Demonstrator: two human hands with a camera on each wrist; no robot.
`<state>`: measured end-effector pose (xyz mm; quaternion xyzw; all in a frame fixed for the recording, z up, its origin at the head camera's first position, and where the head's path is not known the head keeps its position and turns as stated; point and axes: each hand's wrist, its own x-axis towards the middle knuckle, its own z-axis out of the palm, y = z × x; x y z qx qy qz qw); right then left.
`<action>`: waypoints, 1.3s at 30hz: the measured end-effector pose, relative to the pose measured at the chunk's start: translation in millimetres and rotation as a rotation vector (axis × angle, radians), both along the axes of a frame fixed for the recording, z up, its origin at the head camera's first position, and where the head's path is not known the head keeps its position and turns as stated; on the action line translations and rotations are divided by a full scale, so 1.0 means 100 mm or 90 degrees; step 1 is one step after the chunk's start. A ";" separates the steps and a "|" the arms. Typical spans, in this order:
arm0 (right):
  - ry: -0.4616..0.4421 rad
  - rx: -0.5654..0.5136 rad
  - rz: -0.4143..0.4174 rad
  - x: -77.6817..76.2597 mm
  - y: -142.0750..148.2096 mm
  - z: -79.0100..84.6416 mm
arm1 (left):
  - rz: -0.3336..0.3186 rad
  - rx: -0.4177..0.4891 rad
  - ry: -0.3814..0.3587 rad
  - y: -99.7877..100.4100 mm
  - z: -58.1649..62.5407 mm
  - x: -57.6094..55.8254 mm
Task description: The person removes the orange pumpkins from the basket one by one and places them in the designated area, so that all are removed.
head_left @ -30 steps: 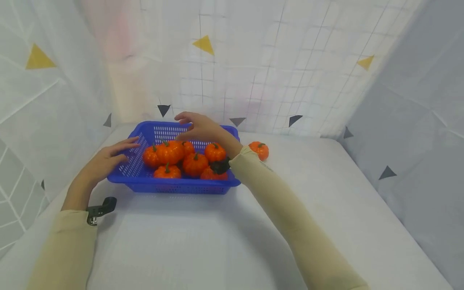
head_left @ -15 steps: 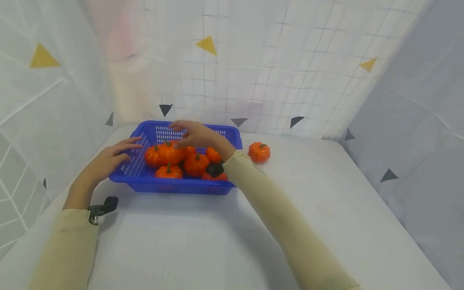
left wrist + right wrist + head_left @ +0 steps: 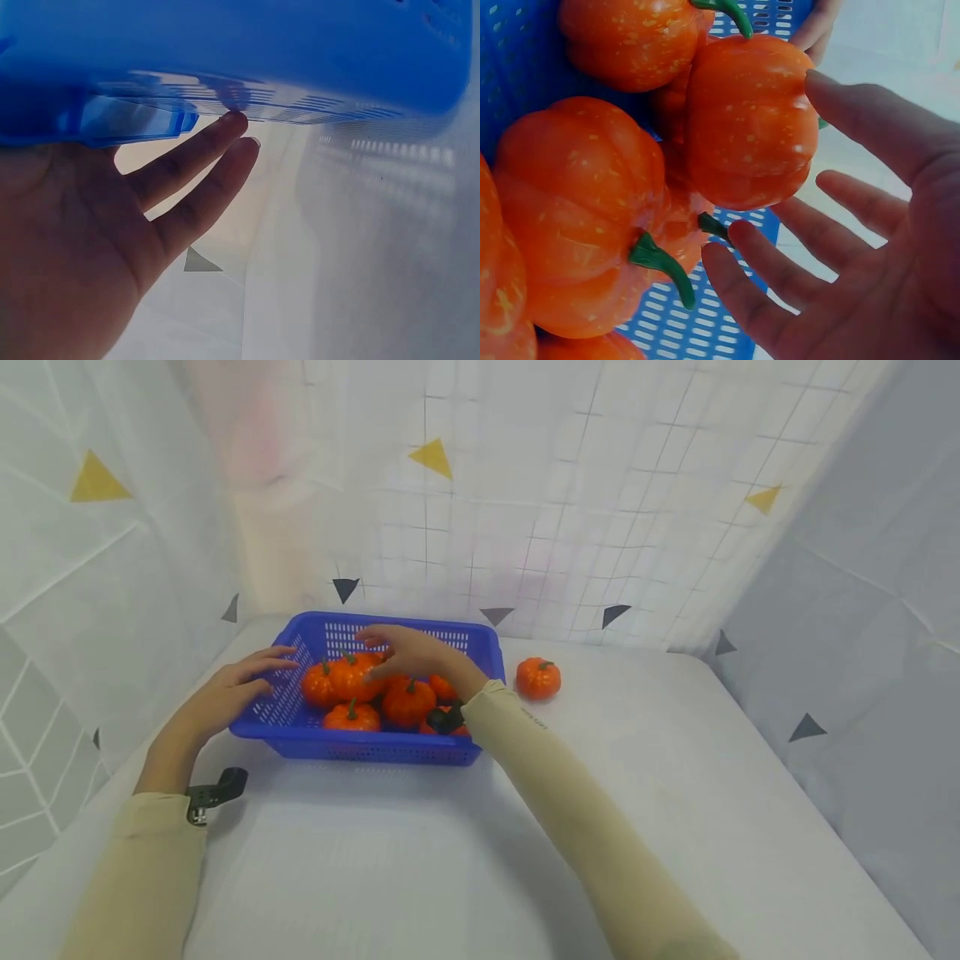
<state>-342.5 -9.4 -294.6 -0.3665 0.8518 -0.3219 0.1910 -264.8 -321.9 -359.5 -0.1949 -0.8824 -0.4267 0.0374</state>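
Note:
A blue plastic basket (image 3: 360, 738) holds several small orange pumpkins with green stems. My right hand (image 3: 414, 656) reaches over it, fingers spread around the pumpkin (image 3: 750, 124) lying on top of the pile. In the right wrist view its thumb tip is right at that pumpkin's side, while the other fingers (image 3: 810, 232) extend below and beside it. At the basket's left end is my left hand (image 3: 217, 697), fingers extended over the rim and thumb apart. The left wrist view has two fingertips right at the slotted blue wall (image 3: 262, 60).
One more orange pumpkin (image 3: 538, 678) sits on the white table (image 3: 360, 860), right of the basket. Pale sheets with grid lines and triangles (image 3: 435, 458) enclose the table at the back and sides. A small dark camera (image 3: 228, 785) juts from my left wrist.
My right hand has lowered from above the basket's far rim toward the top pumpkin. The left hand stays at the basket's left end. The head view has shifted slightly.

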 end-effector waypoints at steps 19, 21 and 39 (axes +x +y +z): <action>-0.005 0.046 0.031 -0.01 -0.04 -0.14 | 0.011 -0.005 -0.011 0.02 0.03 0.03; 0.007 0.051 0.032 -0.02 -0.04 -0.15 | 0.012 -0.006 -0.014 0.03 0.04 0.03; 0.076 -0.001 -0.070 0.00 0.02 -0.06 | 0.005 0.003 0.001 0.01 0.02 0.03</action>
